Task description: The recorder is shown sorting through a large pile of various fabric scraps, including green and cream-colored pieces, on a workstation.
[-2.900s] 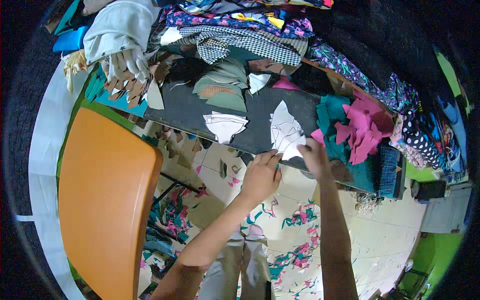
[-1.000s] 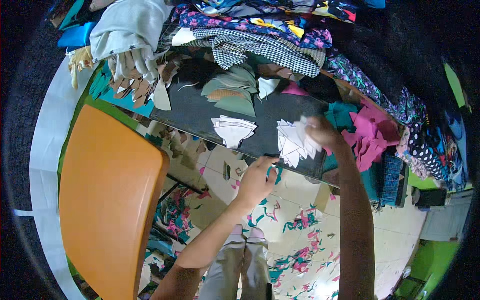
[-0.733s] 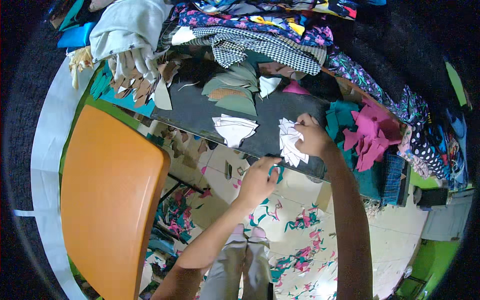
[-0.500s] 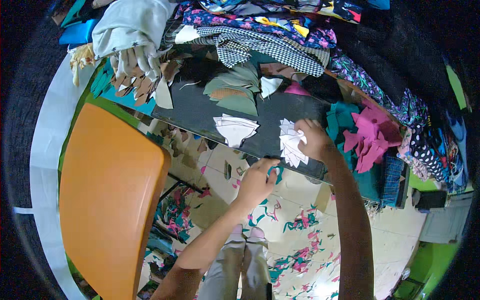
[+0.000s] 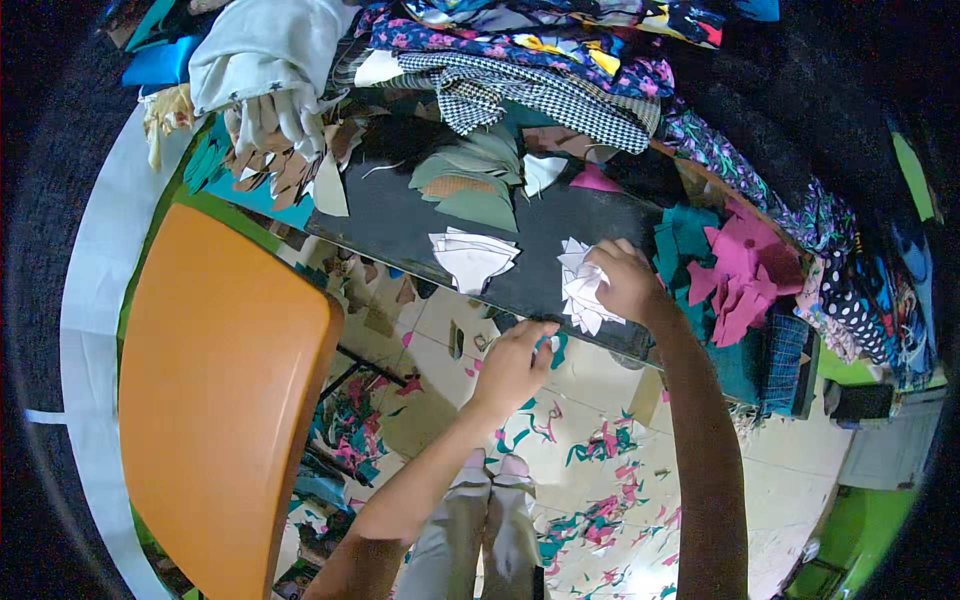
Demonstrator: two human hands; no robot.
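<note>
My right hand (image 5: 624, 282) is closed over a loose pile of white cut pieces (image 5: 583, 290) with dark-lined edges, on the right part of the dark tabletop (image 5: 385, 222). Its fingers bend down onto the pieces, and the fingertips are partly hidden. At the table's front edge, my left hand (image 5: 515, 368) hovers with bent fingers, thumb and forefinger apart. Nothing can be made out in it. Between and beyond the hands lies a neater fanned stack of white cut pieces (image 5: 472, 262).
Green-grey cut pieces (image 5: 470, 180) fan out behind the white stack. Teal pieces (image 5: 683, 240) and pink pieces (image 5: 745, 270) are heaped right of my right hand. Folded patterned cloth (image 5: 560, 95) lines the back. An orange panel (image 5: 230, 400) stands left; scraps (image 5: 600, 520) litter the floor.
Both hands keep nearly the same places. The right hand's fingers have shifted very slightly on the white pieces, and the whole view has moved a little.
</note>
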